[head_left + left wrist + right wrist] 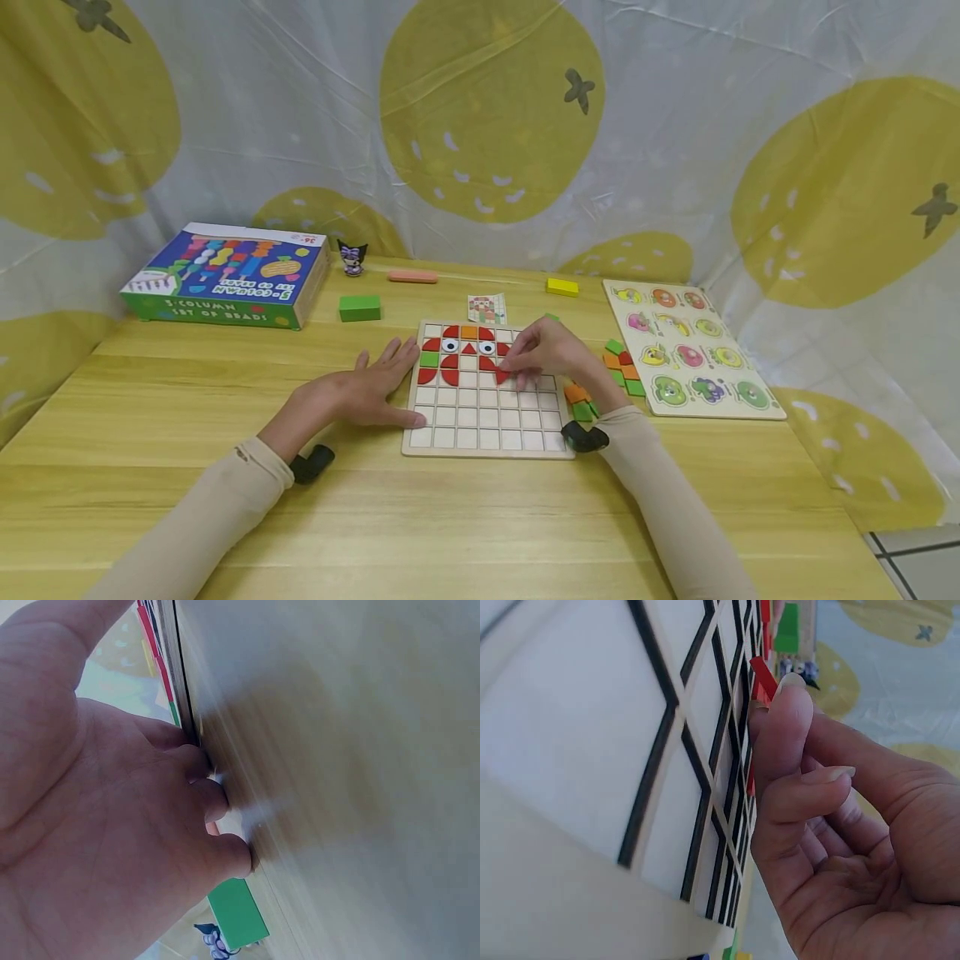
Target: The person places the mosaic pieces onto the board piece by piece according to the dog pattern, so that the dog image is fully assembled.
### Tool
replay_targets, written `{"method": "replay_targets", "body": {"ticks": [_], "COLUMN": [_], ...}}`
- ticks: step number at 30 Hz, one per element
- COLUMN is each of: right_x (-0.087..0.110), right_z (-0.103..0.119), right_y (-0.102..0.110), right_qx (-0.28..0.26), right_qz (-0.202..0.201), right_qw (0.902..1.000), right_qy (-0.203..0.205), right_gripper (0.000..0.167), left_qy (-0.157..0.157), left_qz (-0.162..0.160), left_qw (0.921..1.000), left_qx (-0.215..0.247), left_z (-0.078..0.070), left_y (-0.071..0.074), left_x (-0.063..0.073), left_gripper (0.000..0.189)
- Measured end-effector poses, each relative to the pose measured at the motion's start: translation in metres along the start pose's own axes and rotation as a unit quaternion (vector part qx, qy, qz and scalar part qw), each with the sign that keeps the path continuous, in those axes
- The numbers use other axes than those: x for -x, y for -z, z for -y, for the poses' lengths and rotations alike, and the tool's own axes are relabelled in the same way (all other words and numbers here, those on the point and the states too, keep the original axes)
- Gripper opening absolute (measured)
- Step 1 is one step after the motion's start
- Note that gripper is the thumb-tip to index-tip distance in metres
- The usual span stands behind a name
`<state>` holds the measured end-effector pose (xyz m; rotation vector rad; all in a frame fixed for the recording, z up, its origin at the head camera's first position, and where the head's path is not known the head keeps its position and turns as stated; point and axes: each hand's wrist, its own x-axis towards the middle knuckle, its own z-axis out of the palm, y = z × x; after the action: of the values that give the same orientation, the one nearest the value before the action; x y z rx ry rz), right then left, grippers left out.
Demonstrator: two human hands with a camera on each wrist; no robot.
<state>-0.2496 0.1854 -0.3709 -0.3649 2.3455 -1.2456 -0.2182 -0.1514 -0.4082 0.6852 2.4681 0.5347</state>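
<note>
A wooden grid board lies on the table, its upper squares partly filled with red, orange and green tiles and two eye tiles. My left hand is spread flat along the board's left edge, thumb on its lower left corner and fingertips by its upper left side. Over the right part of the pattern, my right hand pinches a small red tile between its fingertips, tilted against the grid. The fingers partly hide the squares there. Just behind the board lies a small picture card.
Loose orange and green tiles lie right of the board, partly under the right wrist. Beyond them is a fruit puzzle board. A bead-set box, green block, figurine, pink stick and yellow block stand at the back.
</note>
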Motion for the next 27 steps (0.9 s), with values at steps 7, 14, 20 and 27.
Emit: {"method": "replay_targets", "body": {"ticks": [7,14,20,27], "right_x": [-0.003,-0.002,-0.004,-0.002], "right_z": [-0.003,-0.002,0.001,0.005], "right_y": [-0.002,-0.004,-0.014,-0.019], "right_qx": [-0.011,-0.01,-0.015,0.032], "right_qz": [0.02,0.007,-0.002,-0.031], "right_qw": [0.9997,0.9999,0.9999,0.999], "right_qy": [0.004,0.006,0.006,0.004], "right_gripper": [0.01,0.01,0.013,0.018], "left_qy": [-0.001,-0.002,-0.001,0.0], "left_qz": [-0.002,-0.003,-0.003,-0.002], "left_qw": [1.0,1.0,1.0,1.0], "left_qx": [0.003,0.001,0.003,0.001], "left_z": [0.0,-0.001,-0.001,-0.002], "left_y": [0.001,0.001,0.0,0.001], "left_x": [0.002,0.003,0.003,0.002], "left_gripper": [0.139,0.139,0.141,0.139]}}
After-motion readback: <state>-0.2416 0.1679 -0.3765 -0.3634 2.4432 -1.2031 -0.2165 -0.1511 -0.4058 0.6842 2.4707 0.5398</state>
